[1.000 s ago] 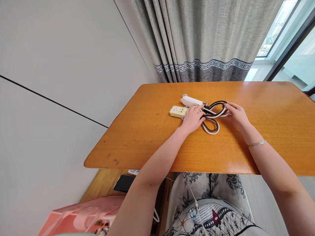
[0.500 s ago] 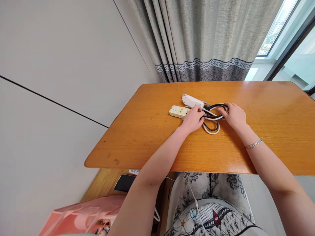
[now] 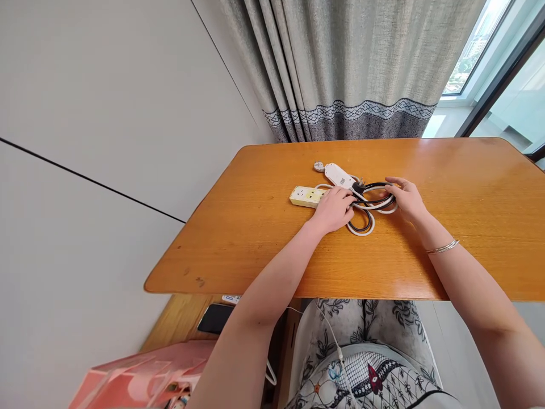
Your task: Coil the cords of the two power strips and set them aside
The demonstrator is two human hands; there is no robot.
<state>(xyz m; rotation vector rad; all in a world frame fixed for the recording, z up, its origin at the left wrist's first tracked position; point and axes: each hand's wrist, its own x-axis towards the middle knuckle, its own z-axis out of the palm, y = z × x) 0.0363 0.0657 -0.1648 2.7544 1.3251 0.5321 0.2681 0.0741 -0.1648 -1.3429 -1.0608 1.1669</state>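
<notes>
The cord bundle (image 3: 384, 205) lies on the worktop (image 3: 238, 233), between the two hands. Its long axis runs mainly sideways: the gathered end sits at the fingertips of the left hand (image 3: 333, 210), the looped end at the right hand (image 3: 406, 200). Both hands are at the bundle, so neither is clearly nearer; a smaller loop drops toward the wearer, just right of the left hand.

Left hand: palm down, fingers bent over the right end of the yellowed power strip (image 3: 304, 196) and the adjoining cords. Whether it pinches them cannot be told, the contact being covered. Right hand: fingers curved and slightly parted at the outer loops; firmness of hold not determinable.

The bundle is of black and white cord, looped loosely and crossing itself, with a black plug (image 3: 358, 187) near its gathered end. The yellowed strip points left, roughly level with the bundle, its socket face up (discolouration noted). The white power strip (image 3: 338, 175) lies beyond the left hand, slanting from far left to near right, with a pale round plug (image 3: 319, 166) beside its far end.
</notes>
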